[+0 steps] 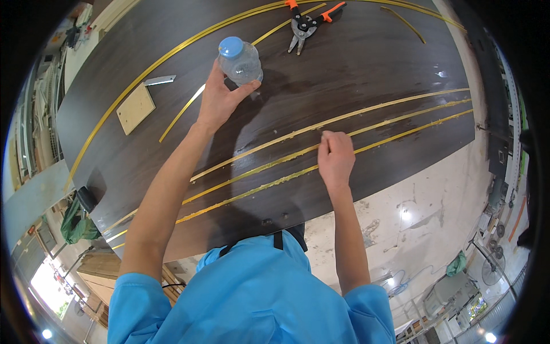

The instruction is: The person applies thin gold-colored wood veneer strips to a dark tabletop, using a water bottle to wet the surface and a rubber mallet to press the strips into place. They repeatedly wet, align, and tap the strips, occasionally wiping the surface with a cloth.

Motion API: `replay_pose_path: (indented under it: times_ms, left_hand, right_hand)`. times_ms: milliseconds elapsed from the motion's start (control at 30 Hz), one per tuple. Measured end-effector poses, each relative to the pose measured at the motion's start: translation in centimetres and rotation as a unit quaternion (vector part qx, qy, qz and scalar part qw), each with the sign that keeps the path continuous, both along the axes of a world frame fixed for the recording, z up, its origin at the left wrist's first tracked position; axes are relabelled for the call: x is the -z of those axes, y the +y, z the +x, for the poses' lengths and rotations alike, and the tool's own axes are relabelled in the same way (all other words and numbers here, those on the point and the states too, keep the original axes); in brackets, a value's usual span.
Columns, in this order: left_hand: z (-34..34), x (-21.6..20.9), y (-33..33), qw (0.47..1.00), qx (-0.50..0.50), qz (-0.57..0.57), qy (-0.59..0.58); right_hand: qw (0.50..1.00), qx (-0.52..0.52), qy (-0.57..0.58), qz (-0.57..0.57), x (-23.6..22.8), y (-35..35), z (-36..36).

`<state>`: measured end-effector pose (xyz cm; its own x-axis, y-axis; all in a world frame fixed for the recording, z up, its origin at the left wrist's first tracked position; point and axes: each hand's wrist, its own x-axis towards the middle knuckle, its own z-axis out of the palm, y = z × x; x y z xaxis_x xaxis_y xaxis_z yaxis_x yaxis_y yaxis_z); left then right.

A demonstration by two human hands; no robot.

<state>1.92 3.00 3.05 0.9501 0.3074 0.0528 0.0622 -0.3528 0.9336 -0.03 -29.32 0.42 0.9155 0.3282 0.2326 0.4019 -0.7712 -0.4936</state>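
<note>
My left hand is wrapped round a clear plastic bottle with a blue cap, over the dark brown board. The bottle leans a little, and I cannot tell whether its base touches the board. Thumb and fingers of my right hand are pinched together over the gold strips, three of which run side by side along the near part of the board. Pale lumpy residue clings along these strips. Whatever my right fingers hold, if anything, is too small to name.
Tin snips with orange-and-black handles lie at the far side. Left of the bottle, a small wooden block sits by a metal blade. Long gold strips curve along the far edge. Beyond the near edge shows a stained pale floor.
</note>
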Motion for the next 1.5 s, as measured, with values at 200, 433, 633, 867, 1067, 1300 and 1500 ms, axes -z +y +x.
replay_pose_path:
  times_ms: [200,433,633,867,1067,1300,1500]
  left_hand:
    - [0.0,1.1,0.4,0.999,0.025,-0.004,0.041]
    - [-2.6,1.7,1.6,0.997,0.011,-0.008,0.073]
    - [-7.9,1.6,4.1,0.997,-0.014,-0.002,0.075]
    - [-10.2,3.5,6.7,0.993,-0.094,0.060,0.035]
    - [-10.4,4.4,7.6,0.988,-0.073,0.127,0.038]
    - [-9.9,4.5,7.4,0.978,-0.071,0.197,0.019]
    - [-9.8,4.3,7.1,0.975,-0.075,0.206,0.024]
  right_hand:
    - [1.000,0.022,0.013,0.009,-0.2,0.5,-0.3]
    - [0.999,0.025,-0.022,0.009,-0.3,0.8,-0.3]
    - [0.997,0.070,-0.011,0.007,0.2,1.1,-0.8]
    - [0.999,-0.029,-0.026,0.022,0.2,1.5,-0.9]
    - [1.000,0.006,0.004,0.004,-0.1,2.4,-1.9]
    - [0.994,0.110,0.009,0.006,-0.6,2.8,-2.2]
    - [0.999,-0.020,0.007,0.033,-0.2,4.9,-4.5]
